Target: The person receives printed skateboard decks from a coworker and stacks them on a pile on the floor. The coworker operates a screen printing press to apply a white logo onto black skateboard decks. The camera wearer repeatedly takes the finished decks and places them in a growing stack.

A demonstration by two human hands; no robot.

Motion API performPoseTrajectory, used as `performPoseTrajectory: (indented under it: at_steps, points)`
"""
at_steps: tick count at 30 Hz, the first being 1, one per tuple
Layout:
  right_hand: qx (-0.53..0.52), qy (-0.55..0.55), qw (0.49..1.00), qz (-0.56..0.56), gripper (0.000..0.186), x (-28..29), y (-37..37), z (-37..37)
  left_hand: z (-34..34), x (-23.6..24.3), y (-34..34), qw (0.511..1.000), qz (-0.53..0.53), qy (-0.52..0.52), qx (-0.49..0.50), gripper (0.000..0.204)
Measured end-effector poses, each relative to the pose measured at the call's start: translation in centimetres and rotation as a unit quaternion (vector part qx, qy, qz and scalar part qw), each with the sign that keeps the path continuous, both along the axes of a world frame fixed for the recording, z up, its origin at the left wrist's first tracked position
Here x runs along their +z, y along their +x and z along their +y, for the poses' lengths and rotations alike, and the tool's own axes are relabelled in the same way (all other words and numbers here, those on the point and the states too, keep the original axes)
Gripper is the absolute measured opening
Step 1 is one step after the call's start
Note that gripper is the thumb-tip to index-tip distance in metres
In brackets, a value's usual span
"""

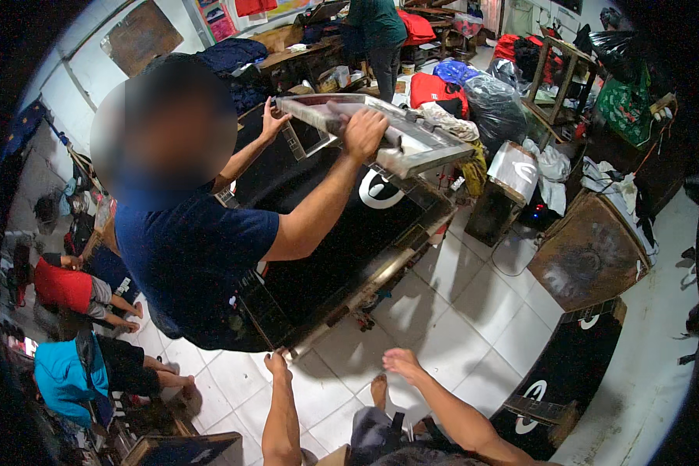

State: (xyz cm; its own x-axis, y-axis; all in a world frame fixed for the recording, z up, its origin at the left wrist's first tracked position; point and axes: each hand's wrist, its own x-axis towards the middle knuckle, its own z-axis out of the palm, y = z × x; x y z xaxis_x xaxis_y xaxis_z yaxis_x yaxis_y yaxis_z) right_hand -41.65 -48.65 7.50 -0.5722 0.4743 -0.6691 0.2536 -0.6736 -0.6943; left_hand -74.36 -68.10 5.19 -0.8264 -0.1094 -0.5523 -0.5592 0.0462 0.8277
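Fingers of the left hand [278,363] are bunched at the near corner of the table [365,289]; can't tell if they pinch the black sheet [318,248] or just rest on the edge. Right hand [401,363] is empty, fingers loosely spread, palm up-ish over the floor tiles [326,396], apart from the table. Sheet lies flat on the tabletop, probably fabric, matte, one white oval print [381,203] near its far end. Left hand likely sits at the corner to steady or line up the sheet.

Co-worker [198,248] leans over the table, framed screen [435,161] raised above the sheet. Two-handed hold, one hand well apart from the other, likely because it's wide and rigid; lifted probably to keep it off the print. Frame: pale, smeared, straight-sided. Table rim: dull metal, worn shine. Tiles: glossy, white, square. Right side: stained brown board [590,260], rough; clear plastic bag [499,105], crinkled, bulging.
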Motion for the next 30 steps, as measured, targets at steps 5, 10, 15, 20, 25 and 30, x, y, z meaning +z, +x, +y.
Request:
performPoseTrajectory:
  at_steps: [5,10,15,20,25,30]
  points:
    - [-0.076,-0.064,0.995,0.004,0.018,0.0,-15.9,7.6,1.2,6.7,-1.7,0.997,-0.020,0.063,0.033,0.012]
    - [-0.195,-0.239,0.905,0.291,0.018,0.0,-22.0,14.3,0.7,11.9,-2.0,0.993,-0.065,0.049,-0.081,0.015]
    - [-0.227,-0.178,0.911,0.295,0.023,2.7,-20.3,16.2,1.4,13.1,-0.2,0.985,-0.066,0.082,-0.135,0.014]
    - [-0.265,-0.157,0.900,0.309,0.029,6.2,-7.2,11.1,0.8,17.2,3.7,0.981,0.124,-0.105,-0.106,0.044]
    - [-0.346,-0.133,0.886,0.280,0.031,10.3,10.9,2.6,3.8,23.7,8.4,0.904,0.335,0.008,-0.266,0.050]
    - [-0.391,-0.121,0.850,0.331,0.031,14.5,26.7,-5.8,14.7,27.1,17.5,0.735,0.453,-0.073,-0.499,0.050]
